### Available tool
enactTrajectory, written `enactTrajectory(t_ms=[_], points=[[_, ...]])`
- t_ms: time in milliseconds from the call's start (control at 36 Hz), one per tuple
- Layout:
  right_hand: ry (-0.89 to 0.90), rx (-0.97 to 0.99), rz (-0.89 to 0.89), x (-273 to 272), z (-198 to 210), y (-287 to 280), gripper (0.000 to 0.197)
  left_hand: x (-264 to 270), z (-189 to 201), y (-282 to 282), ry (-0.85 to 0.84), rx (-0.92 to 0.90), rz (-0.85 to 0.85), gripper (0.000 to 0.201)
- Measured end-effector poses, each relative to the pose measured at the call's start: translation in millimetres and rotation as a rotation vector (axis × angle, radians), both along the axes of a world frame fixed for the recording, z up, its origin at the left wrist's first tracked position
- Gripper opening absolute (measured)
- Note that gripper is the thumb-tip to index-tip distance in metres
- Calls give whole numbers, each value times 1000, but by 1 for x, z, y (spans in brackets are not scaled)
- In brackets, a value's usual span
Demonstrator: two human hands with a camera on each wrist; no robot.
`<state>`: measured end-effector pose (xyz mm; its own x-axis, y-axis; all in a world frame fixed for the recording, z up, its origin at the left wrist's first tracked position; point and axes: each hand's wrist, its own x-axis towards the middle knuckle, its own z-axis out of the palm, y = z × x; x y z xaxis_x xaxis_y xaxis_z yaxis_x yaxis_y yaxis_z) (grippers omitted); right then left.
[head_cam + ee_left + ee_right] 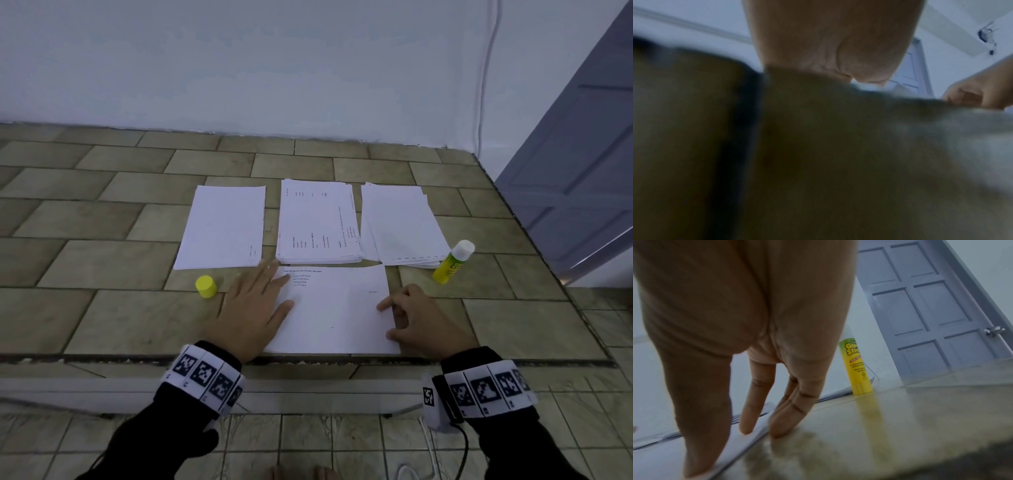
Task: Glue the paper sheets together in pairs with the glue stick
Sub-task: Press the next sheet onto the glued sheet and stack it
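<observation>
A white printed sheet (334, 310) lies near the front edge of the tiled table. My left hand (255, 306) lies flat on its left side, fingers straight. My right hand (416, 317) touches the sheet's right edge with its fingertips (745, 430). Behind the sheet lie three piles of paper: left (222, 228), middle (318, 222) and right (400, 224). The yellow glue stick (452, 262) stands uncapped right of the piles, seen also as the glue stick (858, 368) in the right wrist view. Its yellow cap (206, 286) sits left of my left hand.
The tiled table (85, 260) meets a white wall behind, with its front edge just under my wrists. A grey door (582, 171) stands at the right. A white cable (488, 68) runs down the wall. The left wrist view is dark and blurred.
</observation>
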<state>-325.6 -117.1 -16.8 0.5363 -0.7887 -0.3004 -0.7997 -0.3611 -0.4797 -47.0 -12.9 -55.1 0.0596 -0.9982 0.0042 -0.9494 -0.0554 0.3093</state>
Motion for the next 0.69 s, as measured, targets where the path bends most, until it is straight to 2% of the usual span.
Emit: enactTrajectory(t_ms=[56, 111, 250, 333, 389, 556, 694], points=[[66, -41, 18, 2, 2, 2, 46, -6, -5, -6, -47, 12, 11, 101], [141, -86, 29, 5, 5, 5, 47, -9, -15, -9, -86, 30, 22, 105], [273, -217, 38, 12, 9, 16, 43, -11, -29, -5, -127, -16, 27, 80], [178, -347, 32, 25, 7, 24, 38, -11, -33, -6, -160, -46, 31, 71], [82, -348, 38, 41, 6, 30, 44, -10, -36, -7, -189, -70, 27, 69], [67, -229, 231, 97, -12, 47, 90, -10, -40, -7, -235, -97, 18, 66], [43, -297, 365, 118, -38, 40, 94, -8, -41, -7, -236, -116, -17, 63]])
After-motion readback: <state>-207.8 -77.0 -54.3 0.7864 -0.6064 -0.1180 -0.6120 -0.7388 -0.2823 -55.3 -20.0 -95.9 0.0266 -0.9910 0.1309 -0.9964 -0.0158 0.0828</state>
